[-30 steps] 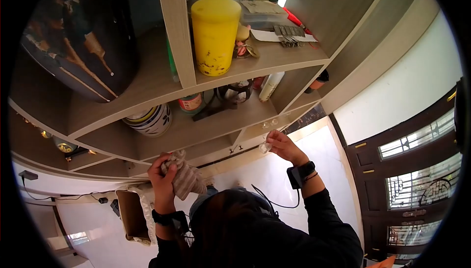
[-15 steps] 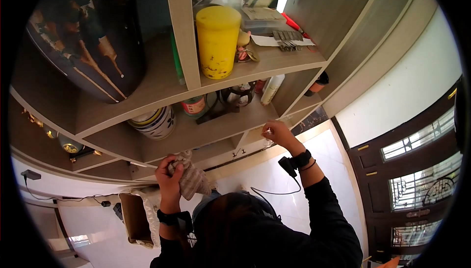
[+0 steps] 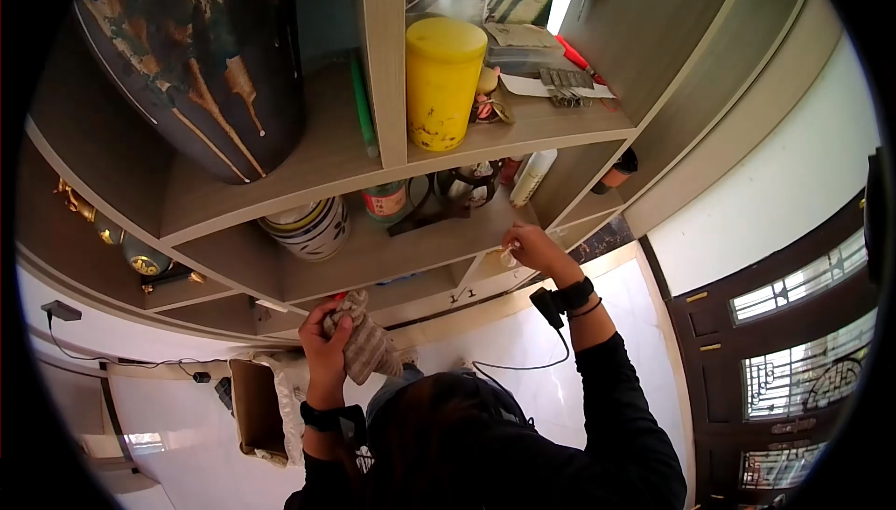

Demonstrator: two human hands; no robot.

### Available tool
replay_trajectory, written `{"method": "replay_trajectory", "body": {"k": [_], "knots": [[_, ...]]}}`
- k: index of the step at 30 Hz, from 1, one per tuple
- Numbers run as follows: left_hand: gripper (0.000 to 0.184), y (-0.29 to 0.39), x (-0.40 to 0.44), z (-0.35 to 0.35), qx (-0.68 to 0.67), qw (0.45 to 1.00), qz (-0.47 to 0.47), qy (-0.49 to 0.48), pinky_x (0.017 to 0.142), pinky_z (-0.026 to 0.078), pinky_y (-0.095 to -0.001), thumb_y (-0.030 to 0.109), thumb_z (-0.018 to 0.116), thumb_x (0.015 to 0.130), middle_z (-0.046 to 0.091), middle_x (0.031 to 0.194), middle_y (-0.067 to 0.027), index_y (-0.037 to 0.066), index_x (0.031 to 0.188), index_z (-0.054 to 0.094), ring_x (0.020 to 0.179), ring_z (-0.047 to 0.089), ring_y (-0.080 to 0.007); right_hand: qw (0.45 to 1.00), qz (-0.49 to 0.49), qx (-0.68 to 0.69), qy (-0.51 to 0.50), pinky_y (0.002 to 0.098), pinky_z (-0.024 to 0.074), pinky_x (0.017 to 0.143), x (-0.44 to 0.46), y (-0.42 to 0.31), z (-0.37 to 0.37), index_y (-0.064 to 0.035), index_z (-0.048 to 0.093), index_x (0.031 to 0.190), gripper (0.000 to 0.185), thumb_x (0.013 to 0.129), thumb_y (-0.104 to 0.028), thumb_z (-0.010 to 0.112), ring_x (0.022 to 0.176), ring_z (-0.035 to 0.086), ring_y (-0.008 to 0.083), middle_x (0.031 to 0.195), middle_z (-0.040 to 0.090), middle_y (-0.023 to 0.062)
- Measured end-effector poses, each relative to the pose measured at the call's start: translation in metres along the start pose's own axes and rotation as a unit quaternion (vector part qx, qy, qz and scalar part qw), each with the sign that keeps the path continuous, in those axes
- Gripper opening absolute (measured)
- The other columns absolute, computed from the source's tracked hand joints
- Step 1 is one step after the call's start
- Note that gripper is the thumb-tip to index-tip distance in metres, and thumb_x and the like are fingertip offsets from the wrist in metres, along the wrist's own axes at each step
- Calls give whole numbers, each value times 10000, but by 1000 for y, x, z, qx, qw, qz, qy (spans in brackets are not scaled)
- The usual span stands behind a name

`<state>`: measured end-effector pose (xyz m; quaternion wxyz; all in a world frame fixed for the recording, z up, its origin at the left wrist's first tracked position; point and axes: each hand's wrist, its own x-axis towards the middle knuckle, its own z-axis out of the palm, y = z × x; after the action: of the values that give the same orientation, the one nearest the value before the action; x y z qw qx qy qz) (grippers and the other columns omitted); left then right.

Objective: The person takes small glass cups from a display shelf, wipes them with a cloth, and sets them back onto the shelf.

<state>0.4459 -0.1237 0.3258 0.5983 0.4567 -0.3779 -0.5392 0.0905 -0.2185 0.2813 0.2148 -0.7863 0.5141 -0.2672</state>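
Note:
My left hand (image 3: 323, 342) is closed around a bunched, striped grey-beige cloth (image 3: 371, 347), below the front edge of the lower shelf. A bit of red shows by its fingertips. My right hand (image 3: 539, 251) pinches a small, clear or whitish object (image 3: 509, 256) just in front of the lower shelf; its kind is too small to make out. Behind that hand, a white bottle (image 3: 533, 178) leans on the shelf beside a dark stand (image 3: 429, 219). A red-labelled jar (image 3: 385, 200) and a striped pot (image 3: 308, 228) stand further left.
Overhead is a shelf with a yellow canister (image 3: 446, 85), small figurines and a red pen (image 3: 575, 55). A large dark vase (image 3: 201, 81) fills the upper left compartment. A lined bin (image 3: 257, 412) stands on the floor at left; a cable (image 3: 523, 367) hangs from my right wrist.
The view has shifted, so the shelves sit slightly further right. Both hands keep their holds, and the small object in my right hand shows a little more.

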Motion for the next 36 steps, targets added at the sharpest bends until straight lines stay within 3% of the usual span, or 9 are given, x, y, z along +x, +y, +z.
{"method": "replay_trajectory", "body": {"k": [9, 12, 14, 16, 18, 23, 28, 32, 36], "knots": [[210, 0, 2, 4, 36, 999, 26, 2, 723, 402, -234, 28, 585, 726, 538, 883, -46, -14, 922, 523, 787, 500, -113, 1000, 25, -7, -12, 322, 425, 592, 2, -17, -10, -18, 529, 729, 122, 629, 51, 535, 680, 534, 289, 742, 533, 119], [211, -1, 3, 4, 19, 1000, 3, 1, 725, 398, -232, 31, 587, 724, 534, 878, -41, -11, 921, 524, 790, 493, -107, 996, 49, 40, 66, 264, 416, 551, -5, -38, -19, -23, 506, 732, 85, 687, 41, 540, 634, 533, 209, 705, 522, 75], [213, -1, 6, 5, 33, 999, 11, 0, 726, 396, -231, 32, 588, 723, 532, 878, -40, -11, 922, 524, 793, 490, -104, 911, 69, 377, 149, 206, 387, 525, -18, -49, -20, -43, 489, 748, 79, 741, 18, 539, 599, 495, 111, 681, 487, 19], [215, 0, 9, 7, 49, 999, 15, -5, 728, 394, -231, 32, 589, 723, 530, 878, -39, -11, 922, 523, 796, 486, -102, 872, 63, 452, 174, 177, 362, 527, -27, -83, -33, -67, 464, 794, 88, 773, -2, 520, 596, 442, 56, 730, 446, -5], [220, 1, 16, 13, 2, 1000, -3, 1, 734, 388, -229, 29, 588, 720, 525, 877, -38, -15, 925, 522, 801, 479, -102, 666, 63, 720, 185, 174, 354, 538, -36, -101, -37, -82, 442, 813, 105, 776, -10, 510, 581, 429, 68, 793, 428, 12], [218, 25, 22, 48, -2, 999, 35, 1, 728, 387, -231, 18, 592, 707, 522, 873, -35, -15, 913, 528, 800, 477, -106, 527, 10, 830, 183, 206, 386, 645, -47, -122, -33, -103, 447, 849, 107, 785, -52, 514, 755, 437, 120, 831, 414, 26], [206, 35, 23, 67, 78, 976, 147, -141, 717, 391, -236, -3, 619, 656, 531, 859, -56, -18, 849, 548, 796, 491, -123, 531, 22, 825, 194, 201, 338, 589, -55, -130, -25, -94, 434, 854, 109, 782, -62, 510, 674, 378, 114, 811, 396, 28], [237, 38, 10, 85, 134, 935, 215, -247, 695, 404, -257, -17, 648, 583, 545, 853, -105, -4, 801, 554, 772, 524, -191, 601, 28, 778, 182, 200, 388, 582, -60, -135, -23, -98, 424, 781, 128, 756, -38, 533, 696, 413, 115, 790, 408, 33], [278, 41, -1, 100, 224, 883, 294, -289, 662, 423, -273, -27, 660, 564, 551, 846, -118, -1, 817, 547, 751, 539, -217, 734, 49, 649, 193, 201, 384, 549, -63, -157, -24, -82, 424, 736, 120, 767, -8, 514, 673, 425, 113, 765, 417, 42]]}}
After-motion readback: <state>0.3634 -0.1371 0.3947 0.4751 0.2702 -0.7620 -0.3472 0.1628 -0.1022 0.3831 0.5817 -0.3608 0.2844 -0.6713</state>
